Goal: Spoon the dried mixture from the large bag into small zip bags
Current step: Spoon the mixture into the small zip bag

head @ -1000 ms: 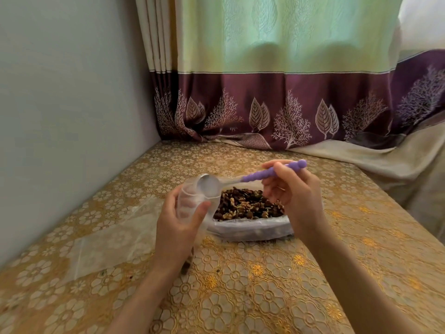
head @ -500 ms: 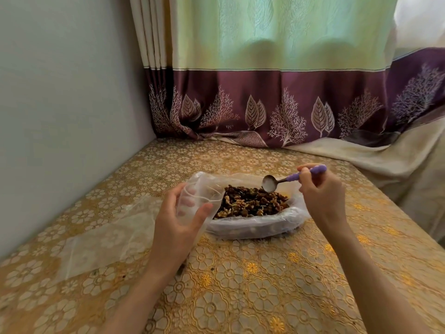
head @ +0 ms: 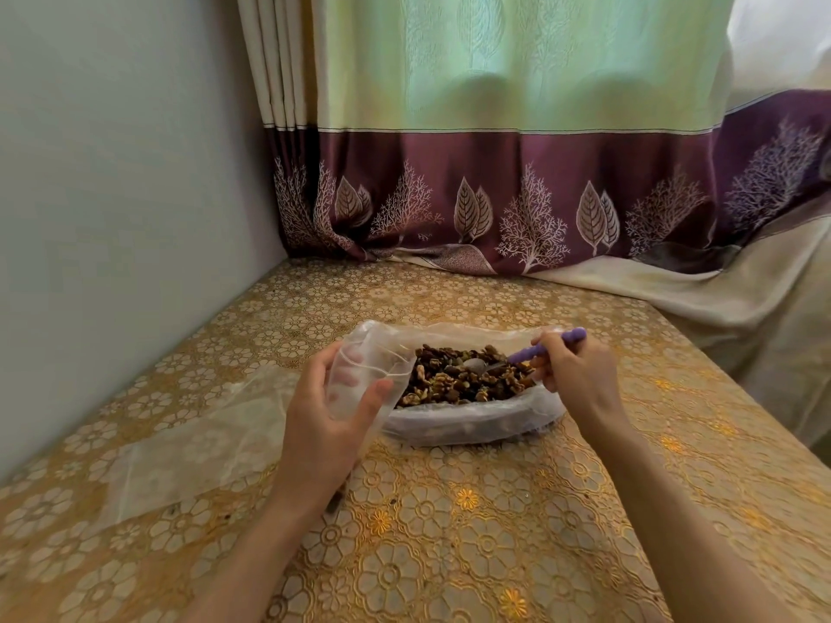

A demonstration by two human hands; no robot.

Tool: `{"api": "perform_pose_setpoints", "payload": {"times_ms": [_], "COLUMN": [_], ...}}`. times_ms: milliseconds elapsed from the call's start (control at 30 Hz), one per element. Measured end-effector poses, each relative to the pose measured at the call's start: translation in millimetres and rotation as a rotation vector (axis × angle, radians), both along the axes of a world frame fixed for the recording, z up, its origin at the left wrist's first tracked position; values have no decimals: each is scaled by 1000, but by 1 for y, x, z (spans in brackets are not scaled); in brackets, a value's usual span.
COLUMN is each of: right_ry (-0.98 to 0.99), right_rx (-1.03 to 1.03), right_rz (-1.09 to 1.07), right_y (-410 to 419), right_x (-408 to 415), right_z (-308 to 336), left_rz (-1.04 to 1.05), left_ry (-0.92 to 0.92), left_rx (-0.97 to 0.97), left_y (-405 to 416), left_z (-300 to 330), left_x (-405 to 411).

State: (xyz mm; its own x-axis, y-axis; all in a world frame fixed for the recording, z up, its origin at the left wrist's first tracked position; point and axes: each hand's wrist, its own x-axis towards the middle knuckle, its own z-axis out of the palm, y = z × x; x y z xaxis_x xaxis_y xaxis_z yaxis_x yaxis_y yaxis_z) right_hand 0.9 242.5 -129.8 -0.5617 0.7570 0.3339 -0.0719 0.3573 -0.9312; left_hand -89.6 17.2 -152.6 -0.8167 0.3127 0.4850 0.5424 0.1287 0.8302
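1. My left hand (head: 323,420) is wrapped round a small zip bag (head: 359,379), thumb on the near side, fingers behind and showing through the clear plastic.
2. The small bag stands upright with its mouth open and facing up. It sits just left of the big bag and overlaps that bag's left rim.
3. I can't make out any mixture inside the small bag.
4. My right hand (head: 580,375) pinches the purple handle of a spoon (head: 546,348) between thumb and curled fingers.
5. The handle sticks out up and to the right past my fingers.
6. The metal bowl of the spoon lies down in the dried mixture (head: 463,375), near the middle of the pile and partly sunk in.
7. The mixture looks like brown nut pieces and darker bits. It fills the large bag (head: 472,424).
8. The large bag sits on the table (head: 449,532) between my two hands, with its mouth rolled open and its clear rim folded outward.
9. My hands are apart, one on each side of the large bag.
10. Flat clear plastic sheets or bags (head: 193,438) lie on the table to the left of my left forearm. I can't tell how many there are.
11. The table has a gold floral cover.
12. A green and purple curtain (head: 517,173) hangs behind the table, and its hem rests on the far edge.
13. A plain wall (head: 112,173) is on the left.
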Motion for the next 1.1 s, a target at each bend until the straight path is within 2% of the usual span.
{"api": "perform_pose_setpoints", "payload": {"times_ms": [367,633,833,967,1100], "right_ry": [69,136,226,294,270], "right_rx": [-312,-471,-465,-435,-342], "right_rz": [108,114,183,311,439], "right_y": [-4,-7,-16,-30,-48], "right_x": [-4,-4,1,5,9], "right_z": [-4,0,16,36,49], "left_rz": [-48,-25,-11,-15,-19], "left_ry": [-18,-73,-93,-85,-94], "left_rx": [-52,14,-7,-33,-2], "left_y": [2,1,-1,1,2], "left_z": [-3,1,1,1,1], "left_x": [-1,-2,-4,-3,-3]}}
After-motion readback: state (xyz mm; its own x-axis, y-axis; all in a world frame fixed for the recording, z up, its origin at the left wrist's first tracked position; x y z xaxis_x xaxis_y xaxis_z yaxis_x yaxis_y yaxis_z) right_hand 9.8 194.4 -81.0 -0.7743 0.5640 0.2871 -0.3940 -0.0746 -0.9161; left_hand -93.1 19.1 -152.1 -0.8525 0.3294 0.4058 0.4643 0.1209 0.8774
